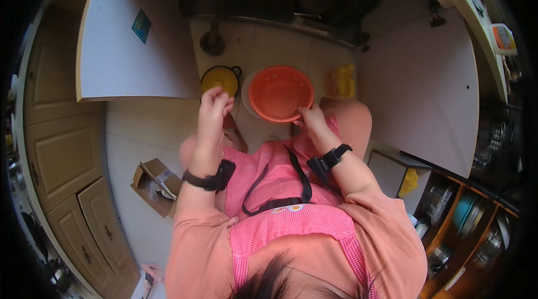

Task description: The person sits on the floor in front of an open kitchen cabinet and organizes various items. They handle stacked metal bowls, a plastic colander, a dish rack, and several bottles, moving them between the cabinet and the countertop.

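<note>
My right hand (311, 116) grips the near right rim of an orange plastic basin (280, 93) with small holes near its edge. A white round thing (247, 108) shows partly under the basin's left side. My left hand (217, 103) is raised with bent, slightly spread fingers and holds nothing. Just beyond it on the floor sits a yellow round pot or lid (219, 79) with a dark rim and a looped handle. To the right of the basin stands a yellow plastic container (345, 81).
Cabinet doors stand open at left (138, 64) and right (420, 85), around a dark cupboard interior. A drain pipe (213, 40) meets the floor ahead. An opened cardboard box (157, 185) lies at lower left; shelves with bowls (466, 213) are at lower right.
</note>
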A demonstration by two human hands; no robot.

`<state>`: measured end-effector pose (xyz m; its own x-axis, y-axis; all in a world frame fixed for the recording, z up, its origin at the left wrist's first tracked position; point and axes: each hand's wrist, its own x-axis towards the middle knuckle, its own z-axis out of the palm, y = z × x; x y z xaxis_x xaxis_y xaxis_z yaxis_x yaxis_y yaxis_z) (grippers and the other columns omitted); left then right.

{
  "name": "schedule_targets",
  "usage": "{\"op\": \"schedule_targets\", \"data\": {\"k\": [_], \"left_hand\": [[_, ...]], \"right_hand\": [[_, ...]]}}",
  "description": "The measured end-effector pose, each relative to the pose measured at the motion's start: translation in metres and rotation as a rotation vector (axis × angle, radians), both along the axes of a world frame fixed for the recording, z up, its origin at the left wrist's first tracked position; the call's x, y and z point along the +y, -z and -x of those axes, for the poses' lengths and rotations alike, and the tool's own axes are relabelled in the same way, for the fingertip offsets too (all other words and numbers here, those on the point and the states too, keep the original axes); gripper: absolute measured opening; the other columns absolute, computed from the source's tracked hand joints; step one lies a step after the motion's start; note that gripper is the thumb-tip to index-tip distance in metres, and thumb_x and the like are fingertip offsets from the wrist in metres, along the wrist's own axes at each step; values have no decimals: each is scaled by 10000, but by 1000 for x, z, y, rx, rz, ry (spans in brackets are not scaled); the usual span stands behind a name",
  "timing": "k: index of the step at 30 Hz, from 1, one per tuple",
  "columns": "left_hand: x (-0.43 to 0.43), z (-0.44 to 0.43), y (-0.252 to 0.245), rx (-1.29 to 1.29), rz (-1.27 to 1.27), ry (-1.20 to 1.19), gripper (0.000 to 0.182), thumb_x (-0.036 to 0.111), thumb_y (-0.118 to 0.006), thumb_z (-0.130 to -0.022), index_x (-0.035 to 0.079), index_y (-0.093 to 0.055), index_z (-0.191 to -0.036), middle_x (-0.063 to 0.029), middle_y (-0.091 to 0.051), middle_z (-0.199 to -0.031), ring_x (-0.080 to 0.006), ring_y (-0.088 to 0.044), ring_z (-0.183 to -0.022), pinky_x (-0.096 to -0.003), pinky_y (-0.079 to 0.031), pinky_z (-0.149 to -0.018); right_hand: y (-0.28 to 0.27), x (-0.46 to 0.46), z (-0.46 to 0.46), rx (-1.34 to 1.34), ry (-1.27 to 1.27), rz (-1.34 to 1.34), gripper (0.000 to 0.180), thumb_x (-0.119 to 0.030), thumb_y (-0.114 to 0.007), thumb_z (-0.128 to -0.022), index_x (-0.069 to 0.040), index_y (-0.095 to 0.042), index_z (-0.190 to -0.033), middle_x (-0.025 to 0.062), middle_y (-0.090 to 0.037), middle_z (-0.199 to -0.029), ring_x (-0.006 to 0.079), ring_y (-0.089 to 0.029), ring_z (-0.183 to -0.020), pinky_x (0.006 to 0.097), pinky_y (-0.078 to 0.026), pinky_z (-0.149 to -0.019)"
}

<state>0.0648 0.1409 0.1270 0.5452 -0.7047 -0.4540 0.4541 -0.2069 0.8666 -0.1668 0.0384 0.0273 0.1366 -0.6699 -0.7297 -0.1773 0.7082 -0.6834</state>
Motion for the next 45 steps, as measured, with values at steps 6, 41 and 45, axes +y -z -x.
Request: {"op": "schedule_targets", "data": {"k": [6, 41, 45], "left_hand": [[-61, -21, 20, 66, 40, 41, 439, 169, -524, -859, -66, -394, -1206, -131, -500, -1080, -199, -547, -951, -294, -442, -828], [-106, 40, -6, 280, 203, 176, 316, 90, -470, -880, -37, -409, -1162, -132, -498, -1129, -195, -532, -1003, -300, -412, -882], [-112, 52, -4, 347, 165, 280, 325, 86, -471, -879, -8, -399, -1182, -123, -528, -1093, -178, -524, -1003, -292, -394, -883]], "right_hand": [[69, -18, -6, 209, -71, 43, 294, -95, -515, -841, 30, -483, -1105, 132, -603, -892, 209, -620, -616, 264, -524, -435], [-1, -222, -37, -71, 37, 186, 310, -147, -570, -841, -16, -484, -1109, 120, -560, -966, 254, -580, -877, 353, -488, -780], [51, -278, -37, -53, 320, -15, 257, -142, -553, -856, 13, -479, -1048, 162, -539, -965, 277, -557, -904, 384, -496, -781]]}}
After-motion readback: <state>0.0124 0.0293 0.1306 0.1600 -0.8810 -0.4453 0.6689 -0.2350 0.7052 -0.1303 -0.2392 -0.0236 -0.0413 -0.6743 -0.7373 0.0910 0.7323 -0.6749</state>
